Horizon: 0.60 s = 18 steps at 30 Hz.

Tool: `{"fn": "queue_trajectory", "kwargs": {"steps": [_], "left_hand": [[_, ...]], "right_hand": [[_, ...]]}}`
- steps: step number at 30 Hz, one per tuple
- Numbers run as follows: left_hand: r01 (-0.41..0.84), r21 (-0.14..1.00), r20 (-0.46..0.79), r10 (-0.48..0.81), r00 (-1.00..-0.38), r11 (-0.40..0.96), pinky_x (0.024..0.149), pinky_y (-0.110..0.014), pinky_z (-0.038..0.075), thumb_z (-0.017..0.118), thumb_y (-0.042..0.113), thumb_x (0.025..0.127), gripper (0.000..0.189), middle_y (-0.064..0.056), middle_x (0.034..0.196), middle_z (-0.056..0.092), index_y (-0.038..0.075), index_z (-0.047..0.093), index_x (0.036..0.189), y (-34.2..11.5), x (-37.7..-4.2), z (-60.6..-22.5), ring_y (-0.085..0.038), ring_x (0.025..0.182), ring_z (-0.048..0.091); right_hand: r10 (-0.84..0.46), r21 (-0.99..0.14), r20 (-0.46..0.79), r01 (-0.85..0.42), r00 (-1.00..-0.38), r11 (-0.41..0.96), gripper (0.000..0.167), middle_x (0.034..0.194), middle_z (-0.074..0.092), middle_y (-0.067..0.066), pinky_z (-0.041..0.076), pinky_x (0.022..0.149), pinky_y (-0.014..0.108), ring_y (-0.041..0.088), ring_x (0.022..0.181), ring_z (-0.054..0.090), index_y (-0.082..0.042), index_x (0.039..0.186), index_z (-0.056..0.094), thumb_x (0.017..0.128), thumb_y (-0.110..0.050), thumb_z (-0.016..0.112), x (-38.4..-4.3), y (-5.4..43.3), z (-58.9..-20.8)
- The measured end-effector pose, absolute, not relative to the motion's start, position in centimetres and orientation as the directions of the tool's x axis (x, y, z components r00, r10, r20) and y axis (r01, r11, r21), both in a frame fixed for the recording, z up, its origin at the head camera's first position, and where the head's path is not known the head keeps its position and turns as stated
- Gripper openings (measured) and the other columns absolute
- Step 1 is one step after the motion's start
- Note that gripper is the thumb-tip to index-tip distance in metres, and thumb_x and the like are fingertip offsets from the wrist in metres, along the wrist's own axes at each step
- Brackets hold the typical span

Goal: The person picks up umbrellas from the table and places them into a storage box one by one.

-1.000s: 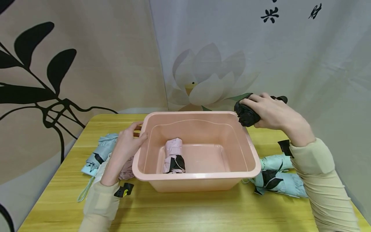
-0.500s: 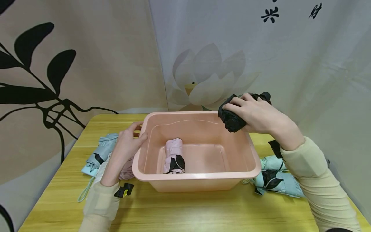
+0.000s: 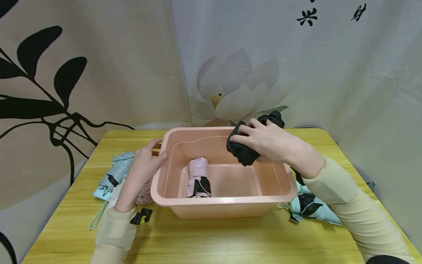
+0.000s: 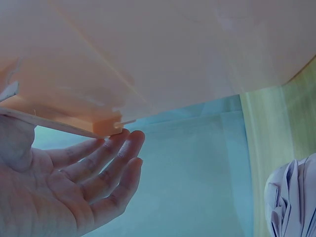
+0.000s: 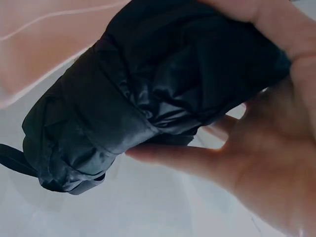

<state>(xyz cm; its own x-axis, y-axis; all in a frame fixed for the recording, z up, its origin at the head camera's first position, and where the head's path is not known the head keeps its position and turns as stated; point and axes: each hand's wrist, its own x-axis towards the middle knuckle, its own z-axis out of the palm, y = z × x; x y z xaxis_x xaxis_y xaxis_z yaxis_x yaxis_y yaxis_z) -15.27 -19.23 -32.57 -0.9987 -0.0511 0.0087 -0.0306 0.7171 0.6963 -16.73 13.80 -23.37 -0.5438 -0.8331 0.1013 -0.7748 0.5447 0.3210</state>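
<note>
My right hand (image 3: pixel 268 141) grips a folded black umbrella (image 3: pixel 243 151) from above, over the back right part of a pink plastic basin (image 3: pixel 224 201). In the right wrist view, a strap is wrapped round the bundled black cloth and a small loop hangs at its end. My left hand (image 3: pixel 145 161) holds the basin's left rim, thumb over the edge and fingers (image 4: pixel 116 170) beneath it. Inside the basin, toward the left, lies a folded pale pink umbrella (image 3: pixel 197 168) with a black patch.
Left of the basin lie a folded grey-blue umbrella (image 3: pixel 118 170) and a mauve folded bundle (image 3: pixel 144 192), partly behind my left arm. Light blue folded umbrellas (image 3: pixel 321 211) lie on the right, partly behind my right sleeve. A printed curtain (image 3: pixel 237 55) hangs behind the wooden table (image 3: pixel 224 242).
My right hand has carried the black umbrella leftward and slightly down, from beyond the basin's right back corner to over its inside. My left hand stays on the rim.
</note>
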Motion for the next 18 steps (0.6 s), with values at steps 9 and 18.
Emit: {"fn": "queue_trajectory", "kwargs": {"steps": [9, 18], "left_hand": [[-0.025, 0.697, 0.013, -0.047, -0.999, 0.717, 0.079, -0.046, 0.059, 0.052, 0.024, 0.093, 0.056, -0.023, 0.133, 0.051, 0.006, 0.038, 0.144, -19.2, -15.4, -32.6, -0.04, 0.111, 0.058], [-0.006, 0.689, 0.036, -0.043, -0.998, 0.725, 0.078, -0.046, 0.059, 0.052, 0.024, 0.093, 0.055, -0.024, 0.132, 0.053, 0.004, 0.039, 0.143, -19.2, -15.4, -32.7, -0.04, 0.11, 0.059]], "right_hand": [[-0.865, 0.329, -0.005, -0.818, -0.502, 0.472, 0.055, 0.115, 0.058, 0.002, 0.056, 0.067, 0.047, 0.03, 0.109, 0.054, -0.026, 0.119, 0.054, 0.071, -0.022, 0.081, -16.6, 11.4, -24.4], [-0.865, 0.37, -0.222, -0.86, -0.45, 0.352, 0.063, 0.124, 0.055, 0.002, 0.054, 0.078, 0.057, 0.026, 0.112, 0.048, -0.03, 0.128, 0.049, 0.073, -0.021, 0.079, -16.4, 8.4, -26.0]]}}
